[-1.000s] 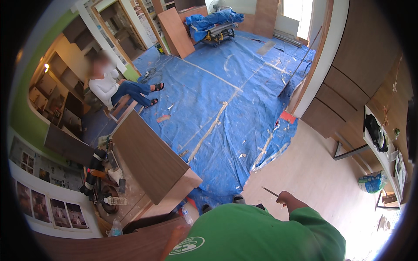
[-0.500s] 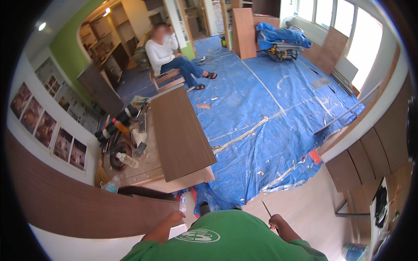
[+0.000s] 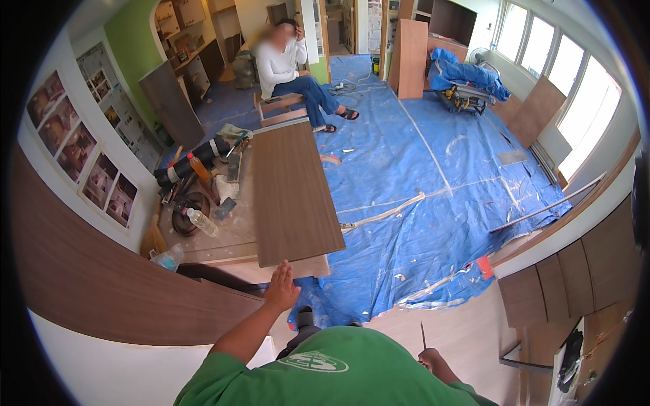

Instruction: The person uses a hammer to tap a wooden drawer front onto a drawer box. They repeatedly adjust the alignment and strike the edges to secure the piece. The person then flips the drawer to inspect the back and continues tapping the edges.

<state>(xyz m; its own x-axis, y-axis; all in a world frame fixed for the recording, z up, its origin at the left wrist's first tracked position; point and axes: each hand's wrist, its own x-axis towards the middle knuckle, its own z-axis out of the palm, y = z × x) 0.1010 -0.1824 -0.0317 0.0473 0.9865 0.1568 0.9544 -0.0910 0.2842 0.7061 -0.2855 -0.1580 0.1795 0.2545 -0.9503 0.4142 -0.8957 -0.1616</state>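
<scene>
My left hand (image 3: 282, 291) reaches forward with fingers stretched out, its fingertips at the near edge of a long brown wood-grain panel (image 3: 294, 196). The panel lies flat on a wooden worktop (image 3: 238, 252). Whether the fingertips press on the panel or only meet its edge I cannot tell. Low at my right side, my right hand (image 3: 429, 358) is closed round a thin, dark pointed tool (image 3: 423, 334), its tip upward; the handle is hidden in the fist.
Left of the panel lie a clear plastic bottle (image 3: 202, 222), an amber bottle (image 3: 199, 168) and a black roll (image 3: 192, 162). Blue sheeting (image 3: 379, 271) covers the floor. A person (image 3: 281, 68) sits beyond the worktop. Brown panels (image 3: 562, 284) stand at the right.
My left hand has moved forward from beside my body to the panel's near edge. The view has shifted a little; my right hand still holds the pointed tool low.
</scene>
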